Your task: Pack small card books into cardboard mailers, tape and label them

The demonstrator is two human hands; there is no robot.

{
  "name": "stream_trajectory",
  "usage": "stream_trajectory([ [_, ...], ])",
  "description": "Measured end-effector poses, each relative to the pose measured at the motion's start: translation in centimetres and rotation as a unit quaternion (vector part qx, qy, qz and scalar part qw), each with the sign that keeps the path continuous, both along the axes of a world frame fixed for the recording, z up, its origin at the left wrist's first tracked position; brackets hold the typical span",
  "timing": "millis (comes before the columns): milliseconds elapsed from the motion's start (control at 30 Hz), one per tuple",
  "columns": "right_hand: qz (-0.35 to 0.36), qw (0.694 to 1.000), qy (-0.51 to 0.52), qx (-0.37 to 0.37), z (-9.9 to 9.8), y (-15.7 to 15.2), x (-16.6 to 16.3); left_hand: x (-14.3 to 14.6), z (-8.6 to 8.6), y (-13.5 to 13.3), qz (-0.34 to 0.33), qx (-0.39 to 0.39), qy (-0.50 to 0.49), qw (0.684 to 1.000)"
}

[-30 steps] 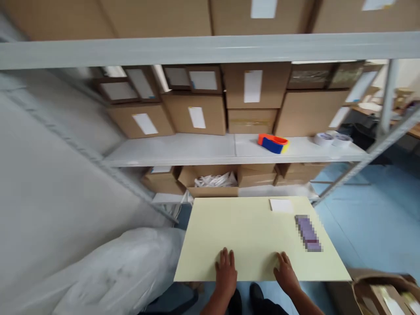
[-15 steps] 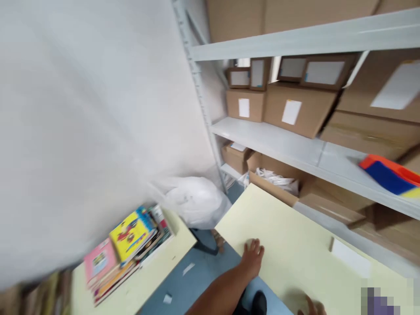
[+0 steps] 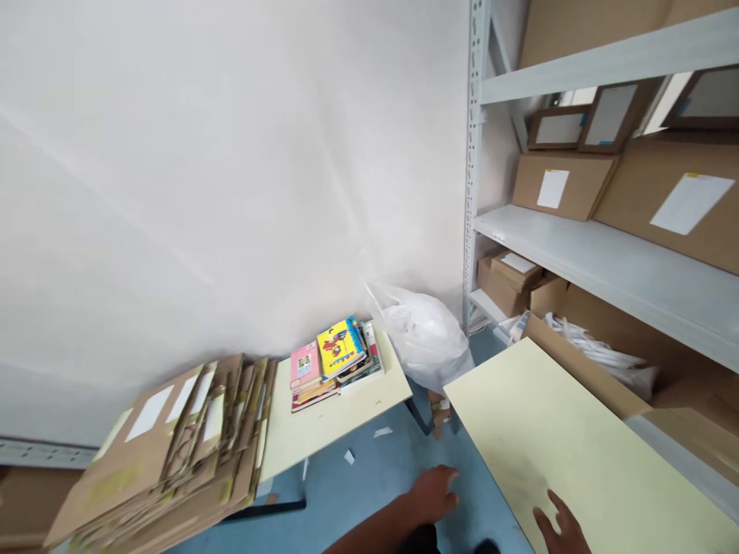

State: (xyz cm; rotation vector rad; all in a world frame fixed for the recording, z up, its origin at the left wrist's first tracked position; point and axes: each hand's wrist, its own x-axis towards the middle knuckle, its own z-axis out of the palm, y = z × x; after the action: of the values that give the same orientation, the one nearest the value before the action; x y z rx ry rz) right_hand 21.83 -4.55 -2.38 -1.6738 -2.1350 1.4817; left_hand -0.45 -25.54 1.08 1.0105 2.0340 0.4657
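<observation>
Head view, one frame.

- Right grip (image 3: 563, 527), bottom right of the frame: released, fingers spread, resting on the pale yellow bench (image 3: 577, 446). It holds nothing.
- Left grip (image 3: 430, 496), bottom centre: released, fingers loosely curled, empty. It hangs over the blue floor (image 3: 369, 485), just beside the near left edge of the bench and not touching it.
- The bench runs from the centre of the frame down to the lower right corner. The part we see is bare.
- Left of centre stands a second bench (image 3: 340, 415) with a stack of books (image 3: 338, 358) on it. A pile of flattened cardboard (image 3: 173, 438) lies at lower left, overlapping that bench's left end.
- A white plastic bag (image 3: 424, 335) sits on the floor between the two benches, against the wall. Paper scraps (image 3: 349, 456) lie on the floor.
- A metal shelf (image 3: 606, 261) at the right carries labelled boxes (image 3: 563, 185).

Judgement: we read the step in hand as a reach off the bench toward the left, with the right grip acting as the brace. To do it well, we think the right palm should lie flat and well in from the edge, so the bench takes the weight evenly. The left grip is best opened fully before it meets anything. Its path should pass clear of the bench corner and the bag. The scraps on the floor could slip underfoot.
</observation>
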Motion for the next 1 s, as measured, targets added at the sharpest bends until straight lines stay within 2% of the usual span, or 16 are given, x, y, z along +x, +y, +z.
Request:
stream_trajectory([
  [100,0.035,0.998,0.028,-0.042,3.2,-0.4,-5.2,-3.5,1.5,-4.4,0.074,0.003,0.028,0.997],
  [200,0.050,0.995,0.065,-0.049,5.4,-1.5,-10.0,-6.9,3.0,-8.1,0.143,0.023,0.045,0.988],
  [400,0.097,0.984,0.133,-0.066,7.5,-5.3,-19.5,-13.8,5.1,-14.6,0.283,0.118,0.074,0.949],
  [533,0.152,0.969,0.174,-0.084,9.1,-9.1,-26.5,-19.3,5.9,-18.6,0.376,0.165,0.106,0.906],
  [600,0.189,0.958,0.194,-0.093,10.2,-11.4,-30.3,-22.2,6.4,-19.7,0.401,0.172,0.147,0.888],
  [700,0.251,0.938,0.215,-0.102,11.8,-14.9,-36.1,-26.1,7.0,-19.6,0.388,0.140,0.235,0.880],
  [833,0.308,0.921,0.220,-0.089,13.0,-19.0,-42.2,-29.5,6.3,-18.0,0.283,0.068,0.288,0.912],
  [900,0.320,0.919,0.214,-0.083,12.8,-20.5,-44.3,-30.3,5.3,-17.9,0.264,0.055,0.286,0.919],
  [1000,0.313,0.927,0.184,-0.088,11.1,-21.6,-46.1,-30.7,3.8,-18.9,0.253,0.055,0.277,0.925],
])
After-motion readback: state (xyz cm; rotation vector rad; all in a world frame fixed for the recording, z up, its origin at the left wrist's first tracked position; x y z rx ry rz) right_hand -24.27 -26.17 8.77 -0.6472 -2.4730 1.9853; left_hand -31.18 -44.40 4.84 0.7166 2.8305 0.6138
